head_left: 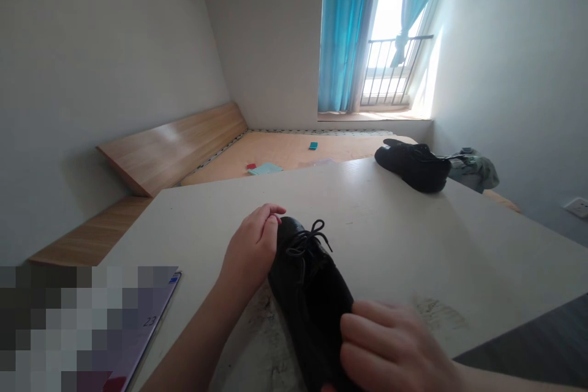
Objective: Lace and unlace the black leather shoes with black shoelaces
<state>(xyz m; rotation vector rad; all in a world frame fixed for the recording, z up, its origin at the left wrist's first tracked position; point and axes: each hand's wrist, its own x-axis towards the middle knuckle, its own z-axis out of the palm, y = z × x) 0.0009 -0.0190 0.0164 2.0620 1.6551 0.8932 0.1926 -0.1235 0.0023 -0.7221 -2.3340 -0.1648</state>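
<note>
A black lace-up shoe (287, 300) sits on the white table in front of me, its toe pointing away and its opening facing up. Its black lace (305, 245) is tied in a bow near the toe. My left hand (252, 245) is closed around the left side of the toe, with the fingertips partly hidden. At the rear right rim of the opening, my right hand (390, 340) has its fingers curled on the shoe. The heel is partly cut off by the lower edge of view. A second black shoe (411, 165) rests at the table's far right.
The white table (220, 202) bears dark smudges near the shoe. A flat purple-edged object (154, 321), mostly pixelated, lies at lower left. Beyond stand a bed (285, 146) with a wooden headboard (179, 144) and a greenish cloth item (478, 170) behind the second shoe.
</note>
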